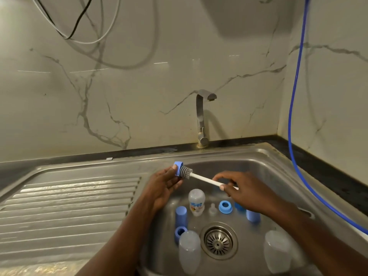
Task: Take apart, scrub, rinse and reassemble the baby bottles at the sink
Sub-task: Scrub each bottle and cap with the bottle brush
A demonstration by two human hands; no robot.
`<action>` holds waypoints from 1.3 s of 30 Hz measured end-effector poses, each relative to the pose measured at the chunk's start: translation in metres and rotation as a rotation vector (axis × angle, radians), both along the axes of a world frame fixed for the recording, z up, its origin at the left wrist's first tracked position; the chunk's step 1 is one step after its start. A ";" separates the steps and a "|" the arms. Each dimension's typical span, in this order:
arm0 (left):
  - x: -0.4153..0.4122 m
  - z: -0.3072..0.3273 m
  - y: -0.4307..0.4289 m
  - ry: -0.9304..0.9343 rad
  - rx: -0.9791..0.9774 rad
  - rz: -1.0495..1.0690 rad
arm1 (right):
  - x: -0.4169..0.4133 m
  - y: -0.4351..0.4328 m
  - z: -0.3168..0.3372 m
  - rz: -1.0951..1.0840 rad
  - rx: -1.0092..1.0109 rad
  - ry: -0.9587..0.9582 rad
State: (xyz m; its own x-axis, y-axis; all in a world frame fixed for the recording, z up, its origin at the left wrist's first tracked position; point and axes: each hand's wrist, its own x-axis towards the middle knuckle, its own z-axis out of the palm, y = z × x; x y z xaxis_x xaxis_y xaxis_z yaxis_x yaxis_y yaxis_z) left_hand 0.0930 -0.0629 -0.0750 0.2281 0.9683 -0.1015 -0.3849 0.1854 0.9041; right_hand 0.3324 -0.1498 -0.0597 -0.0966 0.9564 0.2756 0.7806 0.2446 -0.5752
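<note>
Two hands work above the basin behind the drain (pixel 219 241), apart, linked only by the bottle brush (pixel 201 177). The left hand (pixel 165 186) grips a blue screw ring (pixel 177 167) up and left of the drain, thumb on its rim. The grey brush head is pushed up against the ring. The right hand (pixel 245 190) pinches the white handle between thumb and fingers, up and right of the drain.

Loose parts on the steel floor around the drain:
- The printed bottle (pixel 196 202) sits just behind the drain, with the clear teat (pixel 212 209) just beside it on the right.
- The second blue ring (pixel 225 207) is behind-right, opening up.
- The blue cap (pixel 180 216) is behind-left, with the third blue ring (pixel 180 232) just below it, left of the drain.
- The clear bottle (pixel 189 251) is front-left, near the drain's edge; contact can't be told.
- The other clear bottle (pixel 276 250) is front-right, apart from the drain, with a strip of bare steel between them.
- The second blue cap (pixel 253 216) is right-behind, partly under the right wrist. One more blue piece next to it is mostly hidden.

The sink (pixel 229 164) back wall rises behind the drain, with the tap (pixel 202 120) on the rim above it. The ribbed draining board (pixel 69 196) lies left of the drain, past the basin's left wall, and the left forearm crosses that edge. The blue hose (pixel 294 96) drops down the wall and trails along the right rim, well apart from the hands.
</note>
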 end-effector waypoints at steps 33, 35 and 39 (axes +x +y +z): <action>0.004 0.006 0.001 -0.121 -0.151 0.032 | -0.034 -0.010 0.009 -0.034 0.171 -0.127; -0.002 0.005 0.000 -0.224 -0.161 -0.014 | -0.038 -0.008 0.010 0.042 0.003 0.134; -0.009 0.006 -0.003 -0.408 -0.130 -0.146 | -0.027 -0.015 0.022 0.192 -0.434 0.699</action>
